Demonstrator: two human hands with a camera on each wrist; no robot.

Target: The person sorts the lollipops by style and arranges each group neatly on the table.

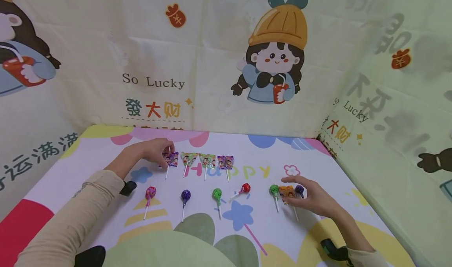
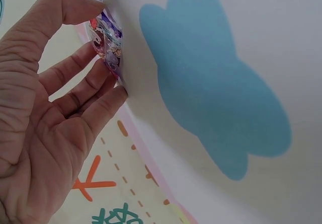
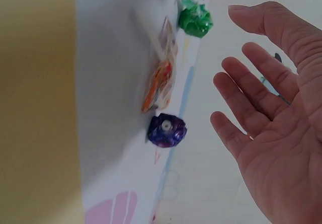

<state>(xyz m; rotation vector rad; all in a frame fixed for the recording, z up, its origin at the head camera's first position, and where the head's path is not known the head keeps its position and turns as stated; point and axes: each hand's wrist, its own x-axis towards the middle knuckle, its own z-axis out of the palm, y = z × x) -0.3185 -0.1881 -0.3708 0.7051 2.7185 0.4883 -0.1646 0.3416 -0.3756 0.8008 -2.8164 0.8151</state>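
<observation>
Left sleeve near, left hand far

Its thumb and fingers pinch the purple packet at the far row's left end — three packets lie to its right. Right of scene, the right hand is released, fingers parted, by the orange packet — green pop left, violet pop right.

The head view looks forward and down from the near side of the table, far enough back to include the wall beyond it. Both wrist views look sideways, close in: the left over the table's left part, sharing the blue star with the head view; the right over its right part, sharing the green lollipop and orange lollipop.
</observation>
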